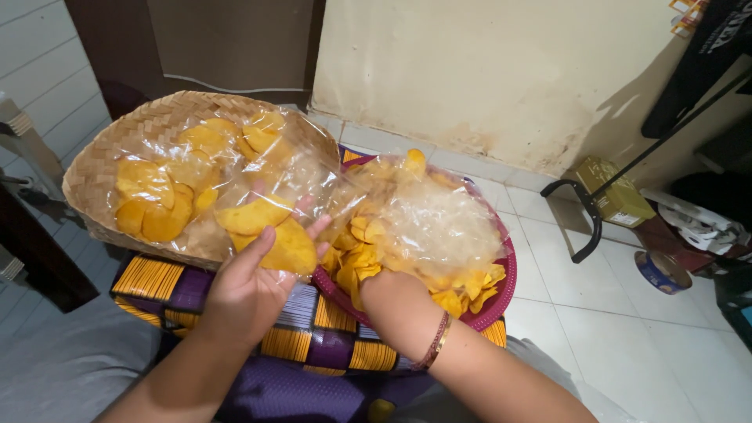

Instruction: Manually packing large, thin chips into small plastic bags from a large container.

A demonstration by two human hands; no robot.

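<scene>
My left hand [249, 286] holds a clear plastic bag [266, 196] of round yellow chips, its fingers curled under the bag's lower end. The bag lies tilted over the rim of a woven bamboo tray [102, 157] at the left. My right hand [392, 294], with thin bangles at the wrist, reaches under a second clear plastic sheet [439, 219] into a heap of yellow chips [470, 286] in a round magenta basket [501, 298]. Its fingers are hidden by the plastic and chips.
Tray and basket rest on a purple and yellow striped cloth [313, 345]. White floor tiles spread to the right, with a yellow-green box [619, 196], a black curved metal bar [591, 227], a blue tape roll [658, 272] and a stained cream wall [486, 70] behind.
</scene>
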